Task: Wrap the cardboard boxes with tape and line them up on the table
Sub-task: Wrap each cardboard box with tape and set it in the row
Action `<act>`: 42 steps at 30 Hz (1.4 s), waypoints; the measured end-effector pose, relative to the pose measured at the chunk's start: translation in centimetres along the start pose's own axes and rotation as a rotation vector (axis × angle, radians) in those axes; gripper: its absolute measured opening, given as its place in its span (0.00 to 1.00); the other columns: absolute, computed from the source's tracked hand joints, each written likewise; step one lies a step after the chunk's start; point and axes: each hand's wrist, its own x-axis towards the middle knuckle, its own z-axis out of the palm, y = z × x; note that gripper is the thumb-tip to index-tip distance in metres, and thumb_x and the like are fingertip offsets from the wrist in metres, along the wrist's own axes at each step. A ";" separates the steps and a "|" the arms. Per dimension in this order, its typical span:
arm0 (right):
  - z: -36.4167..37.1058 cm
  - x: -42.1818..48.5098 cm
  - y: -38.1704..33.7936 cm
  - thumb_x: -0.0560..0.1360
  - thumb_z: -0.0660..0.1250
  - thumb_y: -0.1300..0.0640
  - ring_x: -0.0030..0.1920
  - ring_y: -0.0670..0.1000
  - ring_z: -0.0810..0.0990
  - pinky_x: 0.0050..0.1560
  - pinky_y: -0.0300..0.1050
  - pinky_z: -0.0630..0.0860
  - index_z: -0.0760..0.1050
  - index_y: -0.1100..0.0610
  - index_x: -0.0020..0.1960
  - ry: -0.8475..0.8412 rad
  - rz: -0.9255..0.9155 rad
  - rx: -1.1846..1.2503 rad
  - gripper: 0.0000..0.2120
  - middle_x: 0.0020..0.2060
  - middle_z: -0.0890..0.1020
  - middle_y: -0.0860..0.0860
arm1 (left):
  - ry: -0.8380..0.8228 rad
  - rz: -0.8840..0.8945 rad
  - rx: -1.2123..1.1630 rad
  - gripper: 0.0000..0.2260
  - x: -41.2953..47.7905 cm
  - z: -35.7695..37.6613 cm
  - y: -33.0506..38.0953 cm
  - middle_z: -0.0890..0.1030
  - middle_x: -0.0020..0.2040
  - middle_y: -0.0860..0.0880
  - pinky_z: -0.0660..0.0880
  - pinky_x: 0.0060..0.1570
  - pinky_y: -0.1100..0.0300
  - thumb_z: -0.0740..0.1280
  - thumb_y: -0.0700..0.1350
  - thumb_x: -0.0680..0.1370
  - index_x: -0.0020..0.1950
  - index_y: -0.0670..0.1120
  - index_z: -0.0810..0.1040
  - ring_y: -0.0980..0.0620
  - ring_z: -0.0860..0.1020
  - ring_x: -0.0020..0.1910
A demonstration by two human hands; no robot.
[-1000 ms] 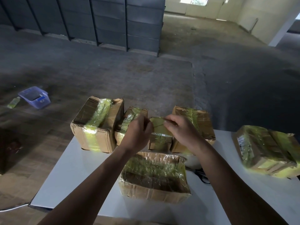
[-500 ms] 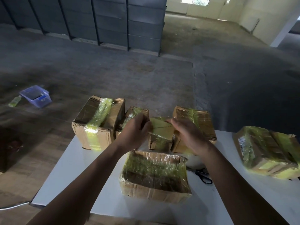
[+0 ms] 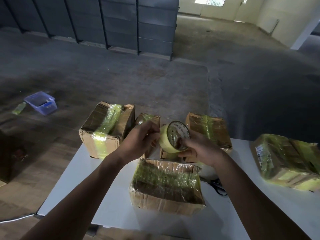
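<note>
1. Tape roll (image 3: 174,135): held above the counter (image 3: 83,181) between both my hands, with the printed core facing me. It hangs over the far row of boxes.
2. Right hand (image 3: 199,150): at 4 o'clock of the roll. My fingers are curled round its lower rim and grip it.
3. Left hand (image 3: 141,139): at 9 o'clock of the roll. My fingers are bent against the outer wrap and pinch it; whether they have caught a loose end cannot be told.
4. Far row: a large box (image 3: 107,129) at 9 o'clock, a narrow box (image 3: 149,117) behind my left hand, a small box (image 3: 166,154) directly beneath the roll, and a back-right box (image 3: 209,130) at 2 o'clock. They stand side by side, and yellow bands show on those not hidden.
5. Near box (image 3: 166,184): at 6 o'clock, its top covered in tape, apart from the row.
6. Right-end boxes (image 3: 285,161): at 4 o'clock, taped and well apart from the row.
7. Scissors (image 3: 217,186): at 5 o'clock, beside the near box.
8. Progress, as I judge it: wrapping looks largely done. The small box seems to be the one in hand. The near box and right-end boxes are yet to join the line.
</note>
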 end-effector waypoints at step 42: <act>2.7 -0.8 2.9 0.72 0.70 0.65 0.44 0.58 0.78 0.36 0.57 0.77 0.67 0.59 0.52 0.395 -0.460 -0.902 0.14 0.46 0.75 0.57 | 0.358 -0.599 -0.174 0.07 -0.6 4.9 -0.4 0.78 0.36 0.46 0.80 0.36 0.49 0.62 0.42 0.81 0.47 0.41 0.76 0.47 0.80 0.34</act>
